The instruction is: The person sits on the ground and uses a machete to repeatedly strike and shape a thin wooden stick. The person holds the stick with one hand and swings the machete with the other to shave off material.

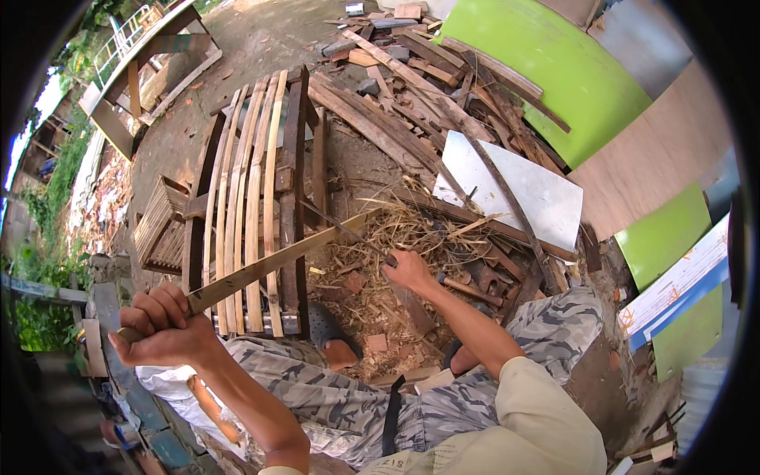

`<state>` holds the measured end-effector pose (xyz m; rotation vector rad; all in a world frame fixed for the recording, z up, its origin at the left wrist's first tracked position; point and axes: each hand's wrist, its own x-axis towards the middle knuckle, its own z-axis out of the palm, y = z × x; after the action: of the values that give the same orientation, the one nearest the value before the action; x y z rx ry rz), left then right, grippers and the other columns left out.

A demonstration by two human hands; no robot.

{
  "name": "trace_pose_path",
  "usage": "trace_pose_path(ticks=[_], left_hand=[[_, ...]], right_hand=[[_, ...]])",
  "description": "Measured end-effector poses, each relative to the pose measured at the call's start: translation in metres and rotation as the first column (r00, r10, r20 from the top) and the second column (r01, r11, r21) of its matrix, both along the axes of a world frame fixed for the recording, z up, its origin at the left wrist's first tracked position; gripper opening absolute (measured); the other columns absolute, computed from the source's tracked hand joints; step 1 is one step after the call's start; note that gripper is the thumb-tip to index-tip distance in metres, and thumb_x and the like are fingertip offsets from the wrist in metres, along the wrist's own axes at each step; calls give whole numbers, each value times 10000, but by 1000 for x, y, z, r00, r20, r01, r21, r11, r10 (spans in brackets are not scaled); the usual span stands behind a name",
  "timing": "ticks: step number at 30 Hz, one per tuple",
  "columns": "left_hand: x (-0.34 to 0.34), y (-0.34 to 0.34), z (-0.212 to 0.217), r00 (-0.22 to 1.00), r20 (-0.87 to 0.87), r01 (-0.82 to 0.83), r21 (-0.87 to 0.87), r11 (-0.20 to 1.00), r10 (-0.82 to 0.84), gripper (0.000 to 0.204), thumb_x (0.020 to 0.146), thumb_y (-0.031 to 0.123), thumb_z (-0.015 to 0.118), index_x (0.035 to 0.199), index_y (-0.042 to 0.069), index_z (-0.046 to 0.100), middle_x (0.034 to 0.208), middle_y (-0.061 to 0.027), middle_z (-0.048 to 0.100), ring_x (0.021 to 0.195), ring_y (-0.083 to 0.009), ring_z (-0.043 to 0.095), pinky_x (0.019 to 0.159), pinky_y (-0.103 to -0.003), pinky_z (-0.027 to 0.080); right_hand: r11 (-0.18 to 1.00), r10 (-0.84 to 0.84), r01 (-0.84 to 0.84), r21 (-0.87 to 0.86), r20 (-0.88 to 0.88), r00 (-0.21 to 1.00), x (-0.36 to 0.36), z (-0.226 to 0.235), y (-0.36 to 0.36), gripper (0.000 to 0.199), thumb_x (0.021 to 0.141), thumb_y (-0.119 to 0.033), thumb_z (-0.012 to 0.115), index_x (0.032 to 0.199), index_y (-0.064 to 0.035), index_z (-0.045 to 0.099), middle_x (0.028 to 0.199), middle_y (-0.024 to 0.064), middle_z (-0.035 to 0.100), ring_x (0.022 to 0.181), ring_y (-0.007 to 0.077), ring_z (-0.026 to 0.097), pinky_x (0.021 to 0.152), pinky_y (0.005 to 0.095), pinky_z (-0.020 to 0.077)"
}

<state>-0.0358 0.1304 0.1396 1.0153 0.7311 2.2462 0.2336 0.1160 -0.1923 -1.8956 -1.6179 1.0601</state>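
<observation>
My left hand is closed around one end of a long pale bamboo strip. The strip slants up and to the right, over a heap of shavings. My right hand reaches forward over the straw-like shavings and grips the handle of a dark, narrow blade. The blade points up-left and passes close to the far end of the strip. My knees in camouflage trousers frame the spot, and my foot in a dark sandal rests beside the shavings.
A dark wooden frame carries several split bamboo slats just beyond my left hand. Scrap planks are piled at the back. A white sheet, green panels and a plywood board lie to the right.
</observation>
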Motion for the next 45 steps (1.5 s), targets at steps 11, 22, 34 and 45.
trace_pose_path(ticks=[11, 22, 34, 45], left_hand=[[-15, 41, 12, 985, -85, -158, -78, 984, 151, 420, 889, 378, 408, 569, 188, 212, 484, 24, 176, 375, -80, 146, 395, -252, 182], [-13, 38, -6, 985, -67, -159, 2, 987, 159, 603, 846, 685, 404, 891, 84, 386, 649, -10, 327, 536, -132, 311, 544, -307, 310], [70, 80, -102, 970, -161, 182, -25, 983, -184, 535, 953, 585, 402, 946, 54, 463, 738, -80, 510, 671, -190, 552, 623, -333, 502], [82, -13, -8, 995, 2, 99, -169, 981, -100, 413, 991, 263, 479, 653, 157, 268, 532, 41, 233, 444, -66, 203, 416, -251, 178]], right_hand=[[971, -68, 65, -229, -8, 998, 20, -65, 32, 364, 854, -291, 611, 934, 63, 630, 750, 210, 653, 692, 342, 643, 647, 463, 515], [807, -210, 197, -557, 42, 977, 62, -106, 43, 355, 796, -275, 629, 801, 75, 685, 842, 251, 680, 772, 347, 674, 687, 450, 514], [880, -84, 100, -464, 55, 995, 93, 17, -4, 385, 780, -290, 610, 753, 92, 652, 662, 221, 646, 575, 328, 658, 566, 416, 520], [920, -172, 197, -340, 101, 980, 121, 139, -93, 478, 828, -458, 625, 748, 13, 616, 671, 179, 622, 673, 353, 626, 641, 443, 473]])
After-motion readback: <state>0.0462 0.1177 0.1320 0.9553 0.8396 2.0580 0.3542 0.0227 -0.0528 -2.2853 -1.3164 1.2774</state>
